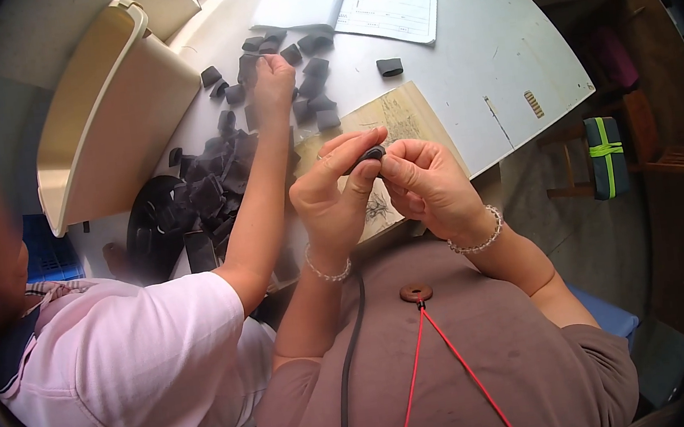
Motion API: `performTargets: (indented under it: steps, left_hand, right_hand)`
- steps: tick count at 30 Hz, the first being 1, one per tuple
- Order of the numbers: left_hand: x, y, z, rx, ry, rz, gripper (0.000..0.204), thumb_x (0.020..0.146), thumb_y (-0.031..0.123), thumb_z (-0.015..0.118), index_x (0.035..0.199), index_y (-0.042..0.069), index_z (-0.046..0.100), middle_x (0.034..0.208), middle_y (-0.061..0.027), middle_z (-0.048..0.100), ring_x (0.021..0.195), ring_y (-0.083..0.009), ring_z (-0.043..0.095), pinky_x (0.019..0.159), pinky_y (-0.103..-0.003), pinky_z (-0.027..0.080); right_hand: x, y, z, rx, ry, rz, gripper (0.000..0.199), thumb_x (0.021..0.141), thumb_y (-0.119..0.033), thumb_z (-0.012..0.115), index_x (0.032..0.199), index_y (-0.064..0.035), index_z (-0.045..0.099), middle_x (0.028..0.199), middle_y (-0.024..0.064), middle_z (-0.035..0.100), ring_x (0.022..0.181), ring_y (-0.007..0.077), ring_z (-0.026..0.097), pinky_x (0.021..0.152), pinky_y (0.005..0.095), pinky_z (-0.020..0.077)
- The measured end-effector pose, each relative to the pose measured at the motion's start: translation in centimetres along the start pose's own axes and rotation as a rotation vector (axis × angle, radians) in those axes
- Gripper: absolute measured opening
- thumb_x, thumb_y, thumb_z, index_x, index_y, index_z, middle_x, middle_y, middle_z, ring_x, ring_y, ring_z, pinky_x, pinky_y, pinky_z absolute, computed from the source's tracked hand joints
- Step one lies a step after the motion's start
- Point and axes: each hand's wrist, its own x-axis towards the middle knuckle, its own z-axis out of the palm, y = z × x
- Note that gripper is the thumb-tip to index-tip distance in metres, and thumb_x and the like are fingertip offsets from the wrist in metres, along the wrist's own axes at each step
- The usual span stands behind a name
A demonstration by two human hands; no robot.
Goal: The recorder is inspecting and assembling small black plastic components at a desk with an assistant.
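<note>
Small black piece (372, 154): middle of the frame, held between both hands, a scuffed pale board (410, 109) behind it.
Left hand (329, 191): thumb and fingers pinched on the piece's left side.
Right hand (434, 188): thumb and index finger closed on its right end (a clear bead bracelet (484, 235) circles each wrist).
Co-worker's hand (272, 82): upper left of centre, among loose black pieces (327, 119) on a white table (477, 63).
Open booklet (385, 2): top centre.
</note>
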Motion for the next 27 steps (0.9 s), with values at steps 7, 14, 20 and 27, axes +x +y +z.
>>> performTargets:
  steps: [7,14,20,27]
  left_hand:
    - [0.7,0.2,-0.3,0.068,-0.049,-0.028,0.019,0.076,0.003,0.068,0.094,-0.001,0.067,0.091,-0.0084,0.067,0.094,-0.0183,0.058,0.078,-0.026,0.048]
    - [1.1,0.0,-1.1,0.123,-0.158,0.081,0.022,0.08,0.008,0.066,0.097,-0.005,0.064,0.095,-0.014,0.065,0.098,-0.021,0.057,0.087,-0.032,0.046]
    - [1.3,-0.5,-1.1,0.142,-0.149,0.106,0.019,0.074,0.004,0.069,0.092,0.0,0.067,0.09,-0.0055,0.068,0.092,-0.0194,0.058,0.08,-0.027,0.047]
    - [1.1,0.1,-1.5,0.165,-0.171,0.056,0.022,0.081,0.012,0.066,0.095,-0.004,0.065,0.093,-0.0098,0.066,0.096,-0.0208,0.056,0.084,-0.031,0.046]
  right_hand:
    - [0.2,0.1,-0.5,0.0,-0.026,-0.036,0.016,0.089,-0.019,0.058,0.084,-0.0036,0.056,0.057,-0.0052,0.047,0.041,0.0005,0.035,0.035,0.0159,0.0235]
    - [0.3,0.0,-0.4,0.07,-0.047,-0.016,0.015,0.088,-0.018,0.058,0.085,-0.0039,0.057,0.061,-0.0046,0.049,0.043,0.0006,0.036,0.037,0.0162,0.0245]
    - [0.3,0.2,-0.6,0.045,-0.049,-0.029,0.015,0.088,-0.018,0.059,0.084,-0.0041,0.057,0.06,-0.0054,0.048,0.042,0.0002,0.036,0.037,0.0158,0.0242]
    - [0.4,0.2,-0.5,0.026,-0.071,-0.03,0.015,0.087,-0.018,0.06,0.086,-0.003,0.058,0.06,-0.0057,0.048,0.043,-0.0003,0.036,0.037,0.0156,0.0241]
